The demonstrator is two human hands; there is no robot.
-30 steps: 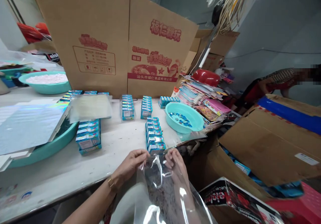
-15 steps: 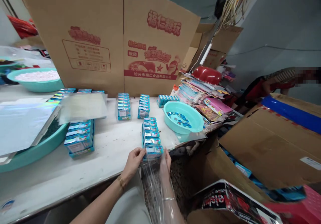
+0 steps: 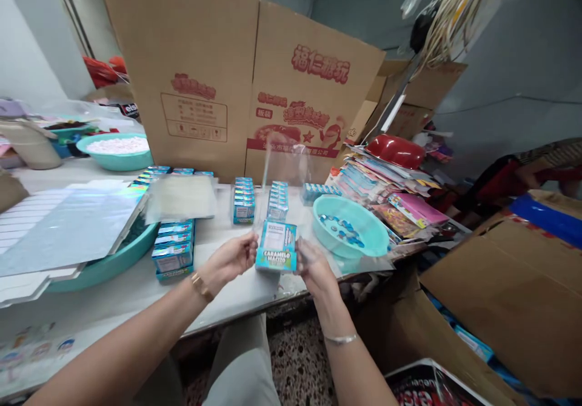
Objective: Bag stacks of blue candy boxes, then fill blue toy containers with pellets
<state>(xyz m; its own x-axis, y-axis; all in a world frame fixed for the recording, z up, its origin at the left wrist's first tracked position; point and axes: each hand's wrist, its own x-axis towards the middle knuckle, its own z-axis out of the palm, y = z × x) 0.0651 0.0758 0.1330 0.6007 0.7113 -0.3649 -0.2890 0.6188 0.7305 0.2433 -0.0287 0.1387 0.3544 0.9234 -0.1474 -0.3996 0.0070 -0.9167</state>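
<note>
A stack of small blue boxes [image 3: 276, 247], its front face reading "CARAMELO MACIZO", is held up above the white table [image 3: 136, 297] between both my hands. A clear plastic bag [image 3: 284, 163] surrounds the stack and its open end stands up above it. My left hand [image 3: 233, 257] grips the stack's left side through the bag. My right hand [image 3: 311, 265] grips the right side. Both hands have their fingers closed on it.
More rows of blue boxes [image 3: 244, 200] and a larger group [image 3: 173, 249] lie on the table. A small teal bowl [image 3: 348, 227] sits right, a large teal basin [image 3: 107, 263] left. Big cardboard sheets [image 3: 236, 79] stand behind. Open cartons [image 3: 500, 297] are on the right.
The clear bag went from hanging at my lap to the row of boxes at the table edge. Now the row is inside it and lifted upright off the table.
</note>
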